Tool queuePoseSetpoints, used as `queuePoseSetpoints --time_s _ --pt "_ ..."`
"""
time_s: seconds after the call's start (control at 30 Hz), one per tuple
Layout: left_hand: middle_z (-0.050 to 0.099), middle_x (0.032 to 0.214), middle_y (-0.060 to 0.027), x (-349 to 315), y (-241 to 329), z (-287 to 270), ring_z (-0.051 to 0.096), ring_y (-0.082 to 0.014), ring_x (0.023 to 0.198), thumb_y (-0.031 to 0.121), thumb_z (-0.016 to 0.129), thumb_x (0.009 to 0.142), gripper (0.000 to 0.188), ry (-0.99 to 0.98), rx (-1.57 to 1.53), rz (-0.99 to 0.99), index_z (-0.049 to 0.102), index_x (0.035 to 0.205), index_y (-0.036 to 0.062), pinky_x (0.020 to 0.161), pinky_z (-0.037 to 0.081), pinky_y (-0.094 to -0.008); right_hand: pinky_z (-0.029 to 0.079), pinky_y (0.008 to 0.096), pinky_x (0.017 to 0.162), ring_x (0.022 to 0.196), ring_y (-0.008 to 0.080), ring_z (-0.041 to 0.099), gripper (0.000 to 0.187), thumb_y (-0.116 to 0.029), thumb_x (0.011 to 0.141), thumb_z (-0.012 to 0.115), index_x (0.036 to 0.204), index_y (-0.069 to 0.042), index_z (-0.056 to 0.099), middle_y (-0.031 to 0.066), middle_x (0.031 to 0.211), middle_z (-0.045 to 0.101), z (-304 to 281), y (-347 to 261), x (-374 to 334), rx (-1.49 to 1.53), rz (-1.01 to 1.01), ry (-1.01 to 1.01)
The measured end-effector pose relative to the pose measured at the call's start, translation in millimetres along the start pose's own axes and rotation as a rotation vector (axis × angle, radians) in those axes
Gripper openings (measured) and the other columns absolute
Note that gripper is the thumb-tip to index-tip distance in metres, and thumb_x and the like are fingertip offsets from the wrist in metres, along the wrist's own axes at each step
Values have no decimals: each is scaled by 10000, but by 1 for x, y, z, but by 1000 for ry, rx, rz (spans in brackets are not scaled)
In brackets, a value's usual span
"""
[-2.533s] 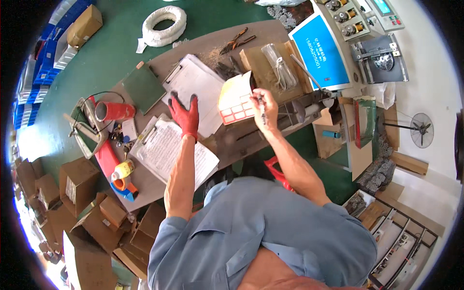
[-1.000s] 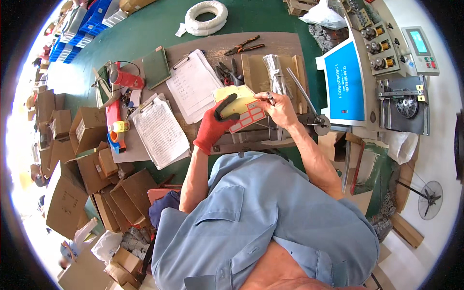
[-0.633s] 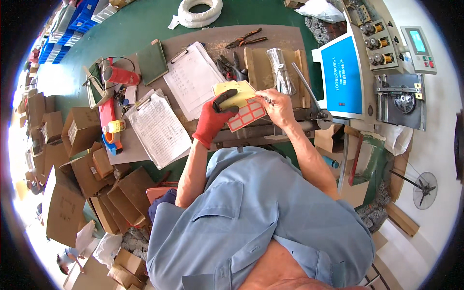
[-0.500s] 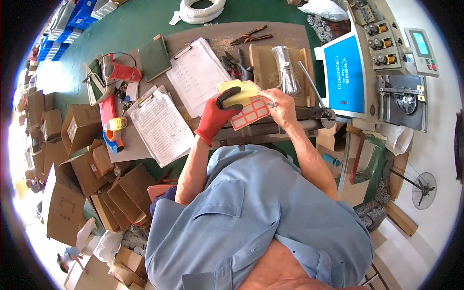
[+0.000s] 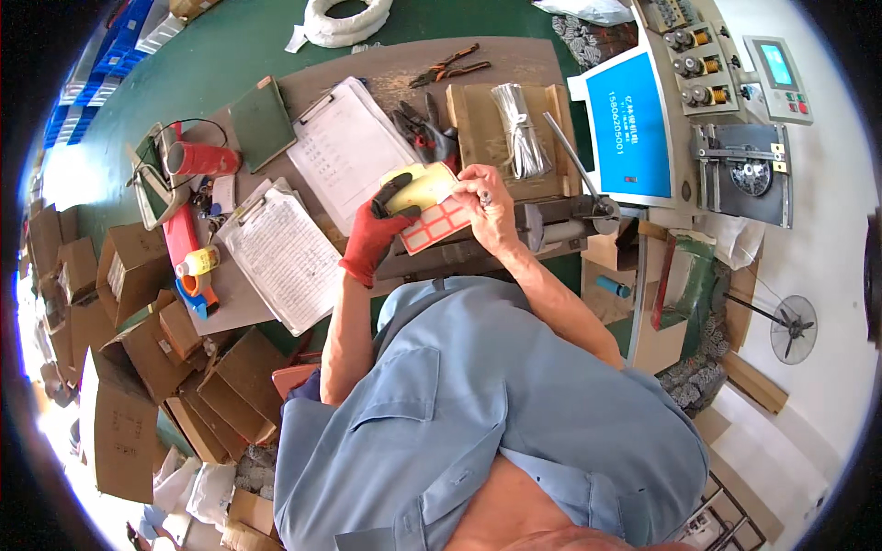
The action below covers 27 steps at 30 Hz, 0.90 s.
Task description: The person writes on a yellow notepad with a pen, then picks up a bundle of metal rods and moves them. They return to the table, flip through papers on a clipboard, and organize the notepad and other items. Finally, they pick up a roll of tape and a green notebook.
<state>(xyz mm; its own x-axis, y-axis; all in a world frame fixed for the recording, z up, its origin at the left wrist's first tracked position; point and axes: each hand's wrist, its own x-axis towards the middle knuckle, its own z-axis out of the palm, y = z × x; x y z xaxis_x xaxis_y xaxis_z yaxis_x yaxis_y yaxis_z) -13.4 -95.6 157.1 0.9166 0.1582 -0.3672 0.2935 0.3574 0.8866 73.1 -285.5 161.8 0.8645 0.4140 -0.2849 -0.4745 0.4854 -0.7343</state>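
My left hand (image 5: 375, 234), in a red glove with black fingertips, is closed on a label sheet (image 5: 432, 230) of blank white stickers with red borders. A curled yellow backing sheet (image 5: 421, 188) stands up behind its upper part. At the sheet's right edge my bare right hand (image 5: 491, 213) pinches with thumb and forefinger. The same hand holds a pen (image 5: 485, 196), with only its grey end showing. Both hands are above the table's near edge, in front of a clipboard with printed papers (image 5: 354, 147).
A second clipboard with written sheets (image 5: 285, 262) lies left. Behind are a dark glove (image 5: 432, 133), pliers (image 5: 450, 66) and a wooden tray (image 5: 469, 119) with a silvery wire bundle (image 5: 521, 138). A blue-panelled machine (image 5: 629, 129) stands right; cardboard boxes (image 5: 129, 413) are stacked left.
The whole view has shifted, so the table's things appear further left. My right fingers have moved inward over the label sheet's right edge. The left hand keeps its grip.
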Motion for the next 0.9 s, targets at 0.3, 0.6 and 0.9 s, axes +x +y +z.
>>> queuePoseSetpoints --time_s 0.3,0.6,0.9 --pt "618 1220 -93 22 -24 -25 590 -128 1041 -39 698 776 686 220 133 40 449 1414 10 922 472 -266 307 160 431 527 -9 382 96 -169 948 632 1003 -102 592 115 976 718 -38 -34 11 -346 -31 138" --pt "673 990 -223 19 -10 -65 659 -396 885 508 658 799 744 589 1380 -288 444 1430 178 784 514 -494 349 191 446 587 32 445 118 -171 954 612 974 -80 539 104 1012 672 -128 -88 14 -119 246 218" --pt "655 1118 -222 124 -27 188 632 -373 1030 502 804 687 816 391 1061 7 533 1271 1 849 510 -441 324 200 436 546 39 423 144 -205 969 597 965 -67 554 79 940 698 -207 -132 24 -158 309 77"
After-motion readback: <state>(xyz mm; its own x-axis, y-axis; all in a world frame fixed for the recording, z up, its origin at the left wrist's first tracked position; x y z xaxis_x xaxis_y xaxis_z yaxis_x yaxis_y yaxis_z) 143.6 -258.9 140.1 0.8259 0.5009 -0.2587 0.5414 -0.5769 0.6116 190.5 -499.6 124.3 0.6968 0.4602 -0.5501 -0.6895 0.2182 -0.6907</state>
